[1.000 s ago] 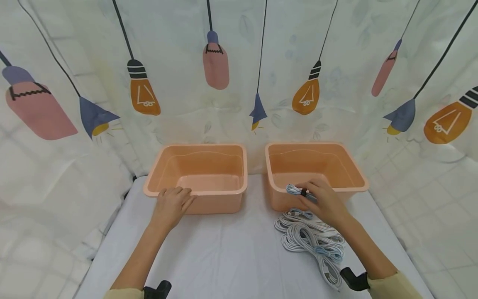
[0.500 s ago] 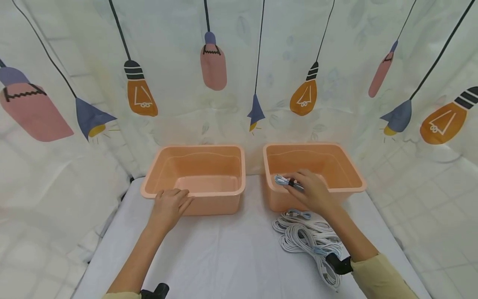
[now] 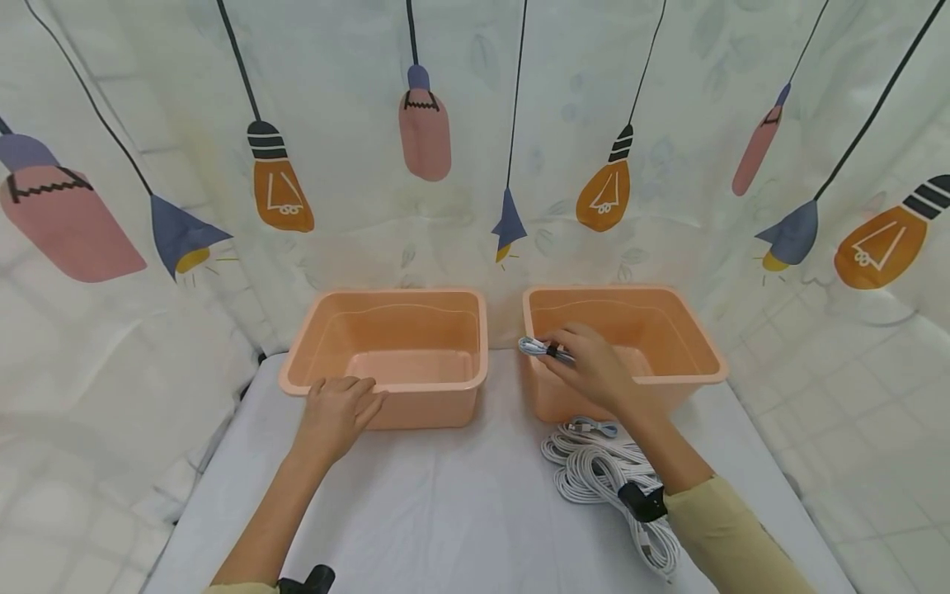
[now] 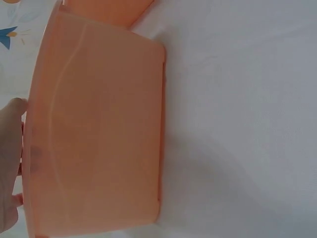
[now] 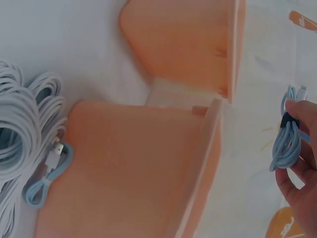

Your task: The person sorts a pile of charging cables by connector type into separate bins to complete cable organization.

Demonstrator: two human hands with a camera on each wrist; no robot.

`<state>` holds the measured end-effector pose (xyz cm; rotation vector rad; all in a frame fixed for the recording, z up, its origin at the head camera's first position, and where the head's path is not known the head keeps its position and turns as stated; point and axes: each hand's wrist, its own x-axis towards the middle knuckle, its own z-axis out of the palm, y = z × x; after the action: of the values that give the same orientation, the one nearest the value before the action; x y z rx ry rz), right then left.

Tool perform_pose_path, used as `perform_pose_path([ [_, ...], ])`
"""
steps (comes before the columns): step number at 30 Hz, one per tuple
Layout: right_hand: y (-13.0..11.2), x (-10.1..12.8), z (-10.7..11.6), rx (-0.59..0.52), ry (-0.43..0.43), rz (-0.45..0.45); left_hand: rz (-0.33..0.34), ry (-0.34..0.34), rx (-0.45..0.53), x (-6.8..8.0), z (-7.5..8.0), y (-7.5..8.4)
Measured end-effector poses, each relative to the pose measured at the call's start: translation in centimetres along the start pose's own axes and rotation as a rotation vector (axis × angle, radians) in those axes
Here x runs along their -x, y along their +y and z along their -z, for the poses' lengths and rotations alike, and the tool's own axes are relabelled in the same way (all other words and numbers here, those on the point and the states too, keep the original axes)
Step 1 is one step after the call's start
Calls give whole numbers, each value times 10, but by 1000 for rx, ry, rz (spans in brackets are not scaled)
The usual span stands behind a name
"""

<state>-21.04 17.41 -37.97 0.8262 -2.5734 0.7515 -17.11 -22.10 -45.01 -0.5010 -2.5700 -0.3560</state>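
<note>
Right hand: now farther left; over the last second you've slid (image 3: pixel 590 367) from the near rim of the right bin (image 3: pixel 683 380) to its left edge, thumb and fingers pinching one cable bundle.
Held cable bundle: in your grasp (image 3: pixel 533 346), black tie (image 5: pixel 290 120) round its middle; one end pokes toward the gap between bins. Right wrist view shows it apart from both rims.
Meaning: reads as a carry leftward, judging by the shift; bundle not set down in either bin.
Left hand: no real change (image 3: pixel 337 417), your fingers hooked over the near rim of the left bin (image 3: pixel 416 387), likely steadying it.
Cable pile: unmoved on the sheet, in front of the right bin (image 3: pixel 590 474); small blue cable (image 5: pixel 35 192) at its edge, by the bin wall.
Hidden: your right forearm and black wrist mount (image 3: pixel 642 502) cover part of the pile, so no count. Near part of the right bin's floor blocked by your hand.
Hard to tell: held bundle's plug type; left fingertips inside the rim; left hand cut off in left wrist view.
</note>
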Motion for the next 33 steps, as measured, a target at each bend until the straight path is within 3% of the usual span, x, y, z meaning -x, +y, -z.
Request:
perform_pose_path([
  [13, -19, -36, -16, -13, -73, -9, -28, 116, -11, 1, -5, 0],
  [24, -32, -63, -26, 8, -157, -51, -27, 122, -21, 0, -4, 2],
  [33, -40, -84, -34, 24, -159, -42, 12, 94, 1, 1, -6, 1],
])
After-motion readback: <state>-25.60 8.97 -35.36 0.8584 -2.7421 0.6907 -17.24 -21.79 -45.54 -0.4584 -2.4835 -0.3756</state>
